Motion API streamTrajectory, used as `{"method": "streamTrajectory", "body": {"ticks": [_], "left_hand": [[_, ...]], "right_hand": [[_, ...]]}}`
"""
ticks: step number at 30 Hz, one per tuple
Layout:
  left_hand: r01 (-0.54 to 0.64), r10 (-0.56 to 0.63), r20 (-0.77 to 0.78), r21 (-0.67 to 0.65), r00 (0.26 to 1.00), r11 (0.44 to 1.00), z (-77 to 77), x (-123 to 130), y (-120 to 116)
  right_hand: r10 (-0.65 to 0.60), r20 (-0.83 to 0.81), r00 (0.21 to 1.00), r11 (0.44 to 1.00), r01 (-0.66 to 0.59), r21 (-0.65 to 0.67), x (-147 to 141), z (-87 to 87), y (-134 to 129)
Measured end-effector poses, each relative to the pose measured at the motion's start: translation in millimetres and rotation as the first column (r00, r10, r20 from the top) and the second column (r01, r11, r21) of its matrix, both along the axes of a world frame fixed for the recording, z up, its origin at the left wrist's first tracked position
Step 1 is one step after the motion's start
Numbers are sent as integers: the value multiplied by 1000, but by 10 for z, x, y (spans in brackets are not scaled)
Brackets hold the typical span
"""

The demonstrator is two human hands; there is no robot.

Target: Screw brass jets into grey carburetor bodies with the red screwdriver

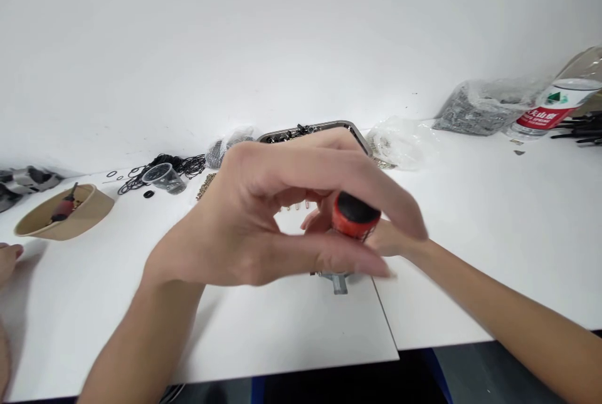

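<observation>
My left hand [254, 216] is raised close to the camera. Its thumb and fingers curve around a red cylindrical handle with a black end [356, 214], which shows between them. Behind it is my right hand [388, 238], reaching in from the right; most of its fingers are hidden by my left hand, so its grip cannot be made out. Just below the handle, a grey part [339, 283] with a short stub shows over the white table, its upper portion covered by my left hand.
A metal tray [350, 125] of small parts stands at the back. Leftward are a clear cup [164, 177], black rings [188, 167], a paper bowl [89, 212] holding a red-black tool, and another person's hand [8, 260]. Plastic bags [475, 109] and a large bottle [550, 106] are at right.
</observation>
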State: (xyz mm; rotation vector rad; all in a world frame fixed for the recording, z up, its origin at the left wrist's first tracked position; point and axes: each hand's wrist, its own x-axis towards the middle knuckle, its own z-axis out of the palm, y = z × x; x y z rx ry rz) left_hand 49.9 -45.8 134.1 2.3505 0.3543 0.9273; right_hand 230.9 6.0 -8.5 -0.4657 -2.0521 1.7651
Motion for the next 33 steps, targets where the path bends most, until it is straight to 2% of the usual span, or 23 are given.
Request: {"method": "streamTrajectory", "body": {"ticks": [3, 5, 7, 11, 13, 15, 17, 19, 21, 23, 26, 28, 33], "left_hand": [[-34, 35, 6, -139, 999, 990, -26, -51, -4], [-12, 12, 1, -209, 1000, 978, -21, -71, -16], [4, -5, -4, -176, 1000, 984, -17, -72, -19], [-10, 9, 33, 28, 999, 1000, -44, -51, -13], [-69, 70, 88, -16, 994, 997, -56, -48, -25], [-110, 121, 92, -123, 988, 986, -55, -55, -39], [-101, 114, 61, -178, 992, 979, -48, -66, -36], [-54, 61, 49, -126, 997, 991, -48, -72, -9], [-2, 2, 46, -12, 999, 1000, -62, -70, 26], [-8, 6, 56, 37, 998, 999, -81, -65, 47], [-65, 70, 77, -62, 995, 996, -92, -65, 35], [-46, 52, 58, -102, 997, 994, -80, -76, 16], [41, -39, 33, -58, 999, 997, -34, -88, 12]], "right_hand": [[18, -70, 997, 999, -20, -28, -17, 8, -9], [18, -97, 995, 999, -22, -34, -27, 1, -14], [9, -88, 996, 999, -13, -41, -26, -9, -13], [15, -59, 998, 998, -19, -66, -12, -12, -10], [15, -78, 997, 998, -20, -61, -12, 0, -20], [9, -101, 995, 999, -14, -44, -13, 13, -34], [0, -115, 993, 999, -4, -33, -13, 19, -42], [3, -107, 994, 999, -7, -42, -12, 19, -37], [7, -81, 997, 998, -12, -58, -13, 17, -23], [6, -59, 998, 998, -10, -63, -18, 18, -13], [-7, -57, 998, 998, 4, -58, -25, 19, -14], [-14, -68, 998, 999, 11, -50, -25, 14, -21], [4, -53, 999, 999, -6, -38, -21, 12, -18]]}}
